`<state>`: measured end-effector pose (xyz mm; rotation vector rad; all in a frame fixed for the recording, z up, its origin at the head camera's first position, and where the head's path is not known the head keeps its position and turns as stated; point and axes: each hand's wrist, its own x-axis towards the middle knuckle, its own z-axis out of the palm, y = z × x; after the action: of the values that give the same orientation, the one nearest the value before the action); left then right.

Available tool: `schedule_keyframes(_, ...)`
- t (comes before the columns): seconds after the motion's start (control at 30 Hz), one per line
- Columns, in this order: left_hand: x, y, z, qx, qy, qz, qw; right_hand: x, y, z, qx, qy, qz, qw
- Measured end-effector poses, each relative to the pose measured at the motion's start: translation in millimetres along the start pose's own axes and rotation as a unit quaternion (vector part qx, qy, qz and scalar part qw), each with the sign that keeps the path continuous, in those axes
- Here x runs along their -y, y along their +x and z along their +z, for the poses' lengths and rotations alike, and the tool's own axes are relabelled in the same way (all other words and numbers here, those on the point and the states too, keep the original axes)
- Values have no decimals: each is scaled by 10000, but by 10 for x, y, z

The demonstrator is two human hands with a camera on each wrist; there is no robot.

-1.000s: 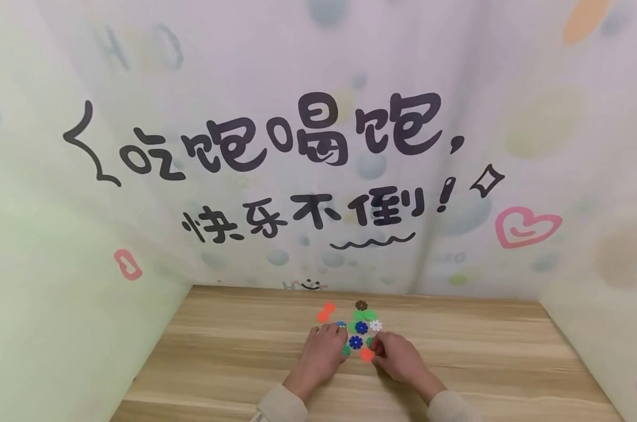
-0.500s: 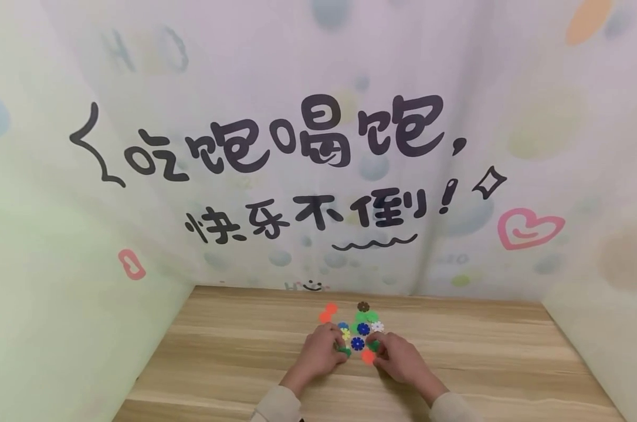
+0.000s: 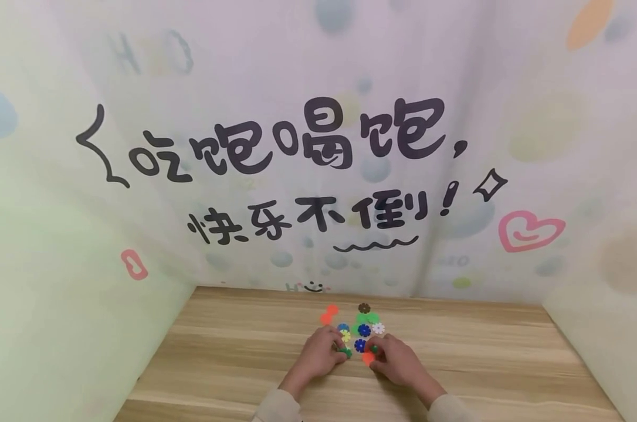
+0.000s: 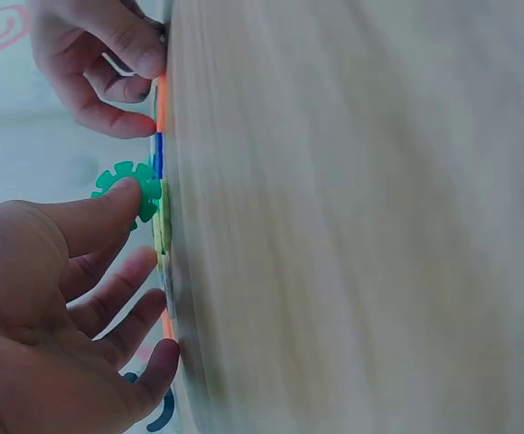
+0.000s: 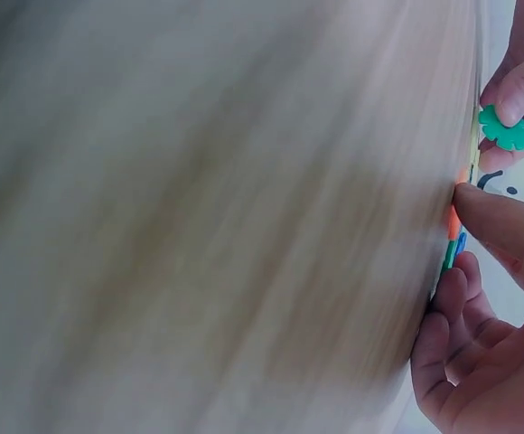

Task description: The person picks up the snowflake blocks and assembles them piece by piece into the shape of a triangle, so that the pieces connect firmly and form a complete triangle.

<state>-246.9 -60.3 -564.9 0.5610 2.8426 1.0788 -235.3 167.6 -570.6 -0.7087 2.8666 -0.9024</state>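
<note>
Between thumb and forefinger, my left hand (image 3: 321, 351) pinches a green snowflake disc (image 4: 128, 192), tilted up off the table. Its other fingers spread loosely in the left wrist view. My right hand (image 3: 400, 358) is low over the table, its thumb tip right at a flat orange snowflake disc (image 3: 368, 358). The right forefinger lies over a green disc (image 3: 374, 348) that shows only partly. I cannot tell whether the right fingers grip either one. A dark blue disc (image 3: 360, 346) lies between the hands, with a yellow disc (image 3: 345, 335) by the left fingertips.
More snowflake discs lie beyond the hands: a second dark blue disc (image 3: 364, 330), a white disc (image 3: 379, 328), a brown disc (image 3: 364, 308), light green discs (image 3: 368, 317) and orange discs (image 3: 329, 314). Behind the wooden table (image 3: 234, 328) stands a printed curtain wall (image 3: 276, 258).
My left hand has drawn back slightly and now pinches the green disc, uncovering the yellow and blue discs. The right thumb has shifted left to the orange disc.
</note>
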Motion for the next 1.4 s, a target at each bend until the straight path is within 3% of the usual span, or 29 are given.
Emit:
schedule_keyframes(0.33,-40,-51,-37,-124,12,41,9999,26,10,2,18,-453,-357,9983)
schedule_keyframes(0.43,-77,-76,-67,-213,130,32,9997,36,4,0,-15,-374,-283,9989)
schedule_keyframes(0.57,-128,-110,-110,-373,140,37,9992,36,-5,8,-97,-108,162,9998)
schedule_keyframes(0.7,-156,-157,-145,-453,-180,-1,9988,24,1,13,-164,-22,444,9989)
schedule_keyframes(0.93,-217,-241,-200,-384,-1073,-67,9935,21,9,13,-201,-119,395,9989)
schedule_keyframes(1.23,-289,-276,-266,-395,-1254,-63,9913,43,13,15,-142,-211,638,9976)
schedule_keyframes(1.4,-298,-292,-280,-402,-1341,-64,9901,49,18,7,-68,-293,486,9984)
